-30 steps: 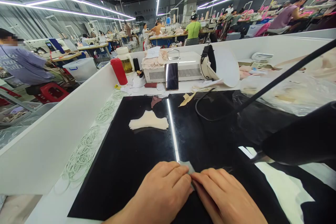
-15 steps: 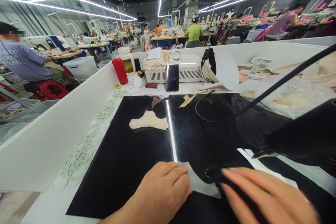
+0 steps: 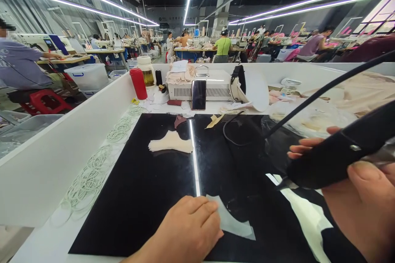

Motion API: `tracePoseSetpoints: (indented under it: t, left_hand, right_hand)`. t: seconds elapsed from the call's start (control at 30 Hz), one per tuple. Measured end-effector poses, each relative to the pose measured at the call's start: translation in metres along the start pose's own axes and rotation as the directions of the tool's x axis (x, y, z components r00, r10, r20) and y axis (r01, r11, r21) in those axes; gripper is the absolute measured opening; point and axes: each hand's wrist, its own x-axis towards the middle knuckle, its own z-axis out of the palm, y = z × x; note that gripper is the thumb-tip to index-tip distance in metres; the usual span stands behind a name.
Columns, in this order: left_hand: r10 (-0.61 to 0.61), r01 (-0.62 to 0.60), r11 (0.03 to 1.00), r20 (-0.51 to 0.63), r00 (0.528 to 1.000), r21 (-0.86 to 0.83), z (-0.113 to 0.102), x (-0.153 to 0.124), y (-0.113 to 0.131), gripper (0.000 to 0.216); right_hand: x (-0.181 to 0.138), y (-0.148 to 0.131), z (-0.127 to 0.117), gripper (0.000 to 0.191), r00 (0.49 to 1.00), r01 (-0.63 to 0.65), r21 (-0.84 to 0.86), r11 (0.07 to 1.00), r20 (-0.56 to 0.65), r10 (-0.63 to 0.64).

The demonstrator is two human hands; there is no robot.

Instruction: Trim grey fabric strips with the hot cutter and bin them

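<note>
My left hand (image 3: 193, 228), fingers curled together, presses a thin pale grey-green cut piece of fabric (image 3: 233, 222) onto the black work mat (image 3: 132, 205). The hand hides the fabric's left end. At the right, my right hand (image 3: 361, 201) wraps round a black corded handheld tool (image 3: 327, 160), its thumb on the near side and fingertips showing beyond. The tool's narrow metal tip points down-left, over a pale whitish cut piece (image 3: 304, 209). Farther back on the mat lies a small stack of cream cut pieces (image 3: 170, 142).
Green elastic-looking loops (image 3: 89, 176) line the left edge by a white partition (image 3: 61, 152). At the back stand a red bottle (image 3: 138, 84), a phone (image 3: 198, 95) and a white vented box (image 3: 216, 89). The tool's cable (image 3: 308, 102) arcs across the right side.
My right hand has moved right and taken hold of the black tool, which is now raised a little. My left hand stays on the fabric piece. The view has shifted slightly.
</note>
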Motion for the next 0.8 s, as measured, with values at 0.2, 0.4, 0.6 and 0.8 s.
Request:
tracePoseSetpoints:
  t: [0.2,0.4,0.6,0.8]
  left_hand:
    - [0.000,0.000,1.000,0.024,1.000,0.002,0.003,-0.003,0.000,0.022]
    - [0.005,-0.004,1.000,0.022,1.000,-0.011,-0.002,-0.001,-0.003,0.029]
    - [0.013,-0.013,1.000,-0.009,1.000,0.003,0.000,0.002,-0.003,0.031]
    - [-0.012,0.012,1.000,-0.011,1.000,-0.002,0.000,0.001,-0.001,0.023]
  right_hand:
    - [-0.021,-0.014,0.052,0.057,0.990,-0.033,0.184,0.982,0.139,0.007]
    - [-0.047,-0.016,0.092,0.044,0.968,-0.035,0.424,0.905,0.240,-0.075]
    - [-0.051,-0.002,0.106,0.043,0.970,-0.033,0.438,0.899,0.230,-0.077]
    - [-0.053,-0.001,0.107,0.044,0.976,-0.031,0.431,0.902,0.209,-0.066]
